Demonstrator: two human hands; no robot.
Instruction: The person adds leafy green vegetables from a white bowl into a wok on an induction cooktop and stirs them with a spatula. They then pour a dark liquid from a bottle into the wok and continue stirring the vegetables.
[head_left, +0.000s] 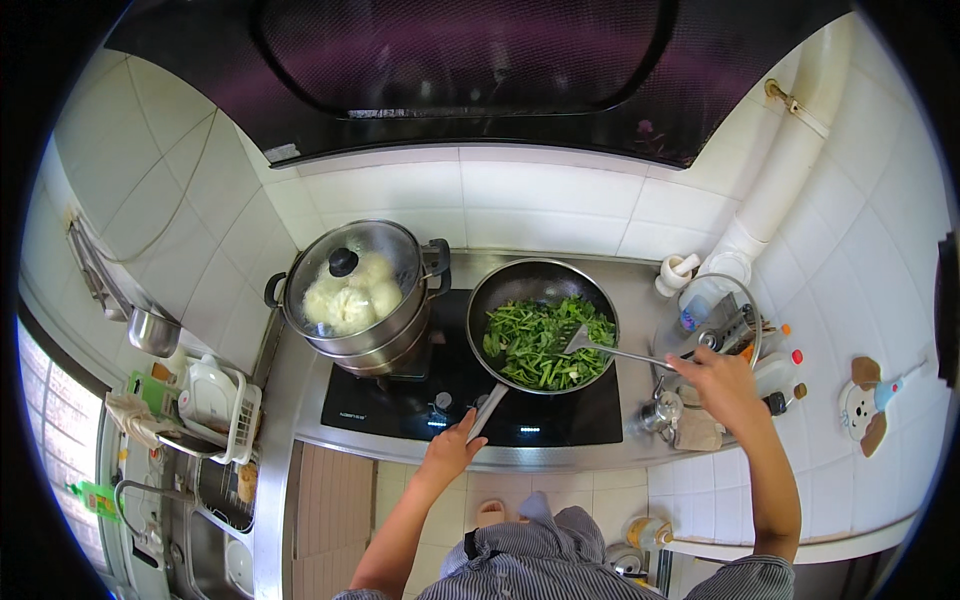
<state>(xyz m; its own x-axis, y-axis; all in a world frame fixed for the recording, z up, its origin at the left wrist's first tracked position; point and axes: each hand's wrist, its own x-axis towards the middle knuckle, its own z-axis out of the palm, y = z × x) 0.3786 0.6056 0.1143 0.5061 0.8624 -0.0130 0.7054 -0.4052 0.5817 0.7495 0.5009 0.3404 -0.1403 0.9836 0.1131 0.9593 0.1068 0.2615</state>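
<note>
A dark wok (551, 279) stands on the right side of the black glass hob (375, 409), holding chopped leafy greens (536, 341). My left hand (450, 448) grips the wok's handle (489, 411) near its end. In my right hand (712, 386) is the handle of a metal slotted spatula (581, 340), whose blade rests on the right part of the greens. On the left of the hob a steel steamer pot (375, 360) stands under a glass lid (343, 281) with a black knob. Several pale buns (351, 300) show through that lid.
A range hood (465, 75) hangs overhead. Right of the wok are a glass lid (757, 322) standing upright, a mortar with pestle (673, 276), a small metal pot (661, 411) and bottles (776, 371). At left are a white dish rack (244, 420) and the sink (214, 559).
</note>
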